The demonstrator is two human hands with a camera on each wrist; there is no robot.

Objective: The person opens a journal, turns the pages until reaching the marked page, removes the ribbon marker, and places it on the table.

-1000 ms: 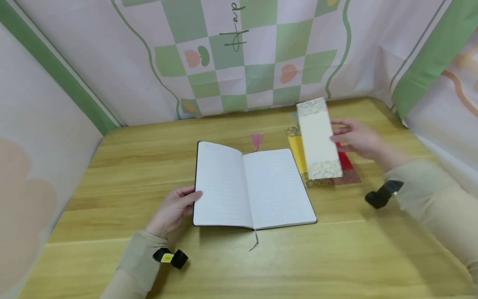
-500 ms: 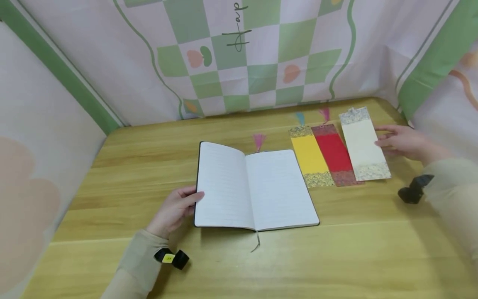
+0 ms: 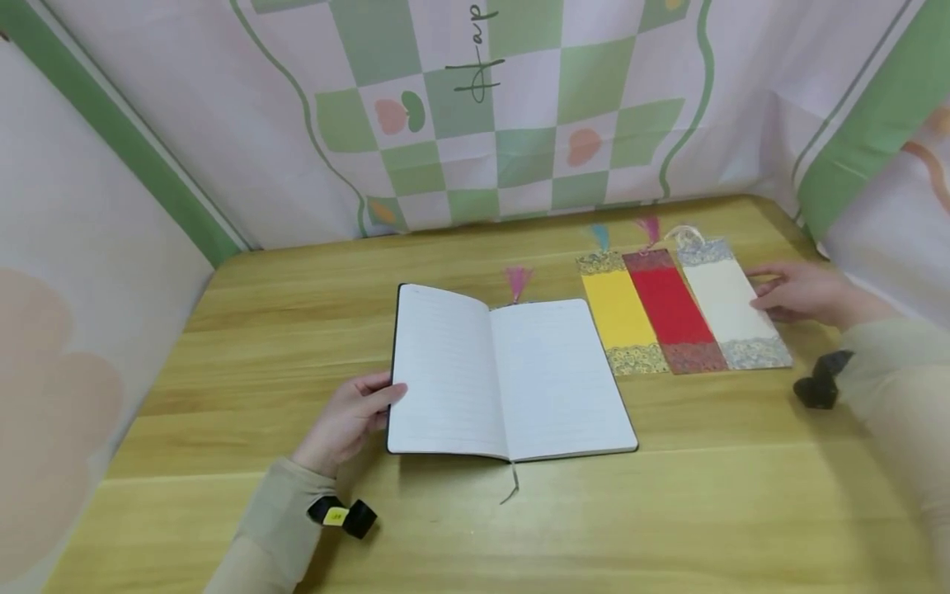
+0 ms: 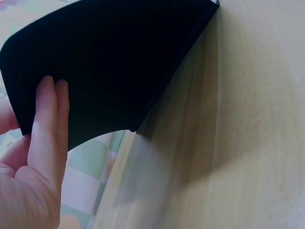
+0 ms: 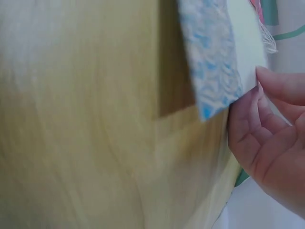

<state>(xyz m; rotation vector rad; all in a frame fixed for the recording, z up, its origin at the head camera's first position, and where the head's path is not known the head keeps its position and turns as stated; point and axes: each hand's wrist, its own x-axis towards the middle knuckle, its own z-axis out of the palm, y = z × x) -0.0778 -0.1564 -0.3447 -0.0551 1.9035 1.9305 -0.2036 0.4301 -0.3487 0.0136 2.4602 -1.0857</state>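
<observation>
An open notebook [image 3: 567, 379] with lined white pages lies mid-table, its left half raised. My left hand [image 3: 355, 417] pinches that left cover and pages, thumb on the page; the left wrist view shows fingers [image 4: 45, 119] flat under the black cover [image 4: 105, 62]. At the right, my right hand [image 3: 805, 293] pinches the long edge of a cream bookmark [image 3: 731, 301] with blue-patterned ends and a white tassel. In the right wrist view this bookmark [image 5: 212, 57] is tilted, its near corner above the table. Beside it lie a red bookmark [image 3: 671, 305] and a yellow bookmark [image 3: 619, 309].
A pink tassel [image 3: 518, 283] sticks out behind the notebook's top edge. A thin ribbon [image 3: 514, 487] hangs from the spine onto the wooden table [image 3: 475, 536]. A patterned cloth [image 3: 460, 165] stands along the table's back edge.
My right hand has carried the cream bookmark rightward from over the yellow and red ones, then lowered it beside the red one. The left hand keeps its hold on the notebook.
</observation>
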